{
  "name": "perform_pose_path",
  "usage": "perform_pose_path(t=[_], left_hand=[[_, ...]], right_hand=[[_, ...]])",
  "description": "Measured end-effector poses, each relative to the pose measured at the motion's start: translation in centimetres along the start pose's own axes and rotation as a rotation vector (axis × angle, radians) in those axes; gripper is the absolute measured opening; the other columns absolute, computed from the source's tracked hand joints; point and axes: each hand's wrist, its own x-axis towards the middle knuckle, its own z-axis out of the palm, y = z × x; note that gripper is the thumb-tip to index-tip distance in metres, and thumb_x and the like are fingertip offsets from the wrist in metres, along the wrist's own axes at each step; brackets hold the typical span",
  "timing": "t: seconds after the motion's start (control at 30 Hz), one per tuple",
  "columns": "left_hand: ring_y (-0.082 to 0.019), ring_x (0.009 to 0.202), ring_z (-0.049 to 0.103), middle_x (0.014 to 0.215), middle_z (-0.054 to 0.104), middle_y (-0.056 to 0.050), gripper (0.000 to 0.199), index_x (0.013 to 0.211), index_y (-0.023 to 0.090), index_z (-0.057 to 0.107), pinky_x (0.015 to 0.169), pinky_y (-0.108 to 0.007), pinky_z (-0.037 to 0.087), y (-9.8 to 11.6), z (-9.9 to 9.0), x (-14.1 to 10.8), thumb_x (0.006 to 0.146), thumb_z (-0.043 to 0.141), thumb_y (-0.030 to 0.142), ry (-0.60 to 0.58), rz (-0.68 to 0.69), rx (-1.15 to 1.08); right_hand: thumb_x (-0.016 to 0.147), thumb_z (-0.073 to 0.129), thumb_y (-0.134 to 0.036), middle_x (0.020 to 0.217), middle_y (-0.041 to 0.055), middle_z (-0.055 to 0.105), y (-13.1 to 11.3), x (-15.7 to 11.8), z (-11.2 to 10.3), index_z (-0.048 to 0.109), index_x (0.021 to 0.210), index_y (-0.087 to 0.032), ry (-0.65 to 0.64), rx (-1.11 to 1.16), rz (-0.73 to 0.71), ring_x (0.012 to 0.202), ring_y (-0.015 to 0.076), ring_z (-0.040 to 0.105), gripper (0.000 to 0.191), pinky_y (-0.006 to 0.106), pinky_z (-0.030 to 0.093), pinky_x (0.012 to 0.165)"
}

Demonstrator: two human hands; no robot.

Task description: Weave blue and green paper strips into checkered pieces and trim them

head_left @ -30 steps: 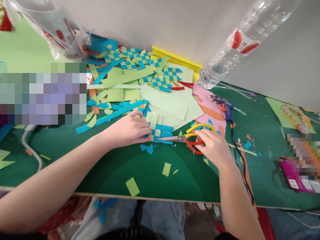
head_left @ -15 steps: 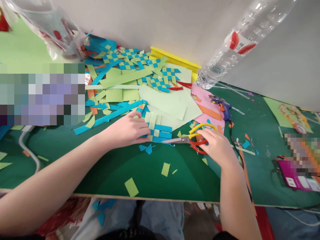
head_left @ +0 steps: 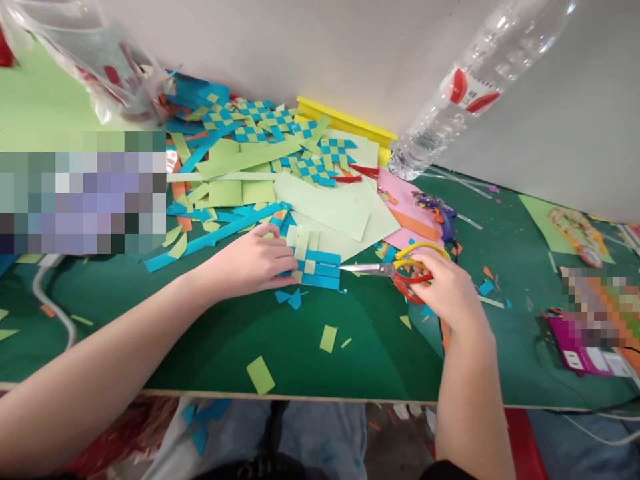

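My left hand (head_left: 260,261) rests on the table with its fingers curled over the left side of a small woven paper piece (head_left: 320,269), holding it flat. That piece has pale green strips crossing blue ones, and the blue strip ends stick out to the right. In my right hand (head_left: 447,283) are scissors (head_left: 373,269) with yellow and red handles. Their blades lie nearly together, and the tips meet the right ends of the blue strips. Blue paper scraps (head_left: 293,297) lie just below the left fingers.
Finished-looking blue and green woven pieces (head_left: 250,120) pile up behind, with pale green sheets (head_left: 335,207). A purple glue gun (head_left: 447,223) lies on pink paper (head_left: 395,187). A plastic bottle (head_left: 450,120) stands by the wall, and a bagged cup (head_left: 107,67) at left. Green offcuts (head_left: 329,339) dot the green table.
The scissors have moved right and slightly up, from the lower edge of the woven piece to its right strip ends. My left hand stays on the paper. The view has shifted slightly.
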Motion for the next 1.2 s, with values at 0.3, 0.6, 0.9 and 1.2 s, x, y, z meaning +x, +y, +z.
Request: perform_pose_path(t=[0.3,0.6,0.9,1.2], left_hand=[[-0.013,0.064,0.057,0.068,0.065,0.002,0.025,0.081,0.02,0.064,0.088,-0.034,0.039,0.2,-0.2,0.1,0.096,0.047,0.032,0.022,0.018,0.015],[-0.012,0.064,0.056,0.069,0.064,0.003,0.021,0.082,0.02,0.062,0.088,-0.033,0.039,0.2,-0.1,0.0,0.096,0.047,0.029,0.033,0.02,0.012],[-0.012,0.068,0.058,0.073,0.065,0.003,0.018,0.087,0.024,0.064,0.089,-0.035,0.038,0.2,0.3,-0.1,0.095,0.047,0.023,-0.009,0.044,-0.051],[-0.011,0.065,0.056,0.069,0.063,0.004,0.025,0.078,0.022,0.064,0.09,-0.035,0.038,0.1,0.0,-0.3,0.095,0.046,0.026,0.017,0.06,-0.031]], right_hand=[[0.072,0.067,-0.034,0.108,0.0101,0.069,-0.4,0.5,1.2,0.058,0.114,-0.021,0.173,0.036,0.349,0.086,0.0247,0.068,0.045,0.036,0.053,0.075],[0.069,0.07,-0.043,0.104,0.0121,0.071,0.3,0.3,2.0,0.057,0.111,-0.02,0.086,0.035,0.443,0.091,0.0296,0.069,0.049,0.04,0.053,0.073],[0.076,0.063,-0.041,0.112,0.0104,0.069,0.3,-0.2,1.0,0.058,0.114,-0.021,0.048,0.024,0.401,0.099,0.0279,0.067,0.043,0.039,0.053,0.077],[0.085,0.052,-0.036,0.086,0.0102,0.071,0.0,0.3,1.0,0.064,0.099,-0.019,0.342,-0.174,0.318,0.084,0.0277,0.064,0.025,0.041,0.05,0.075]])
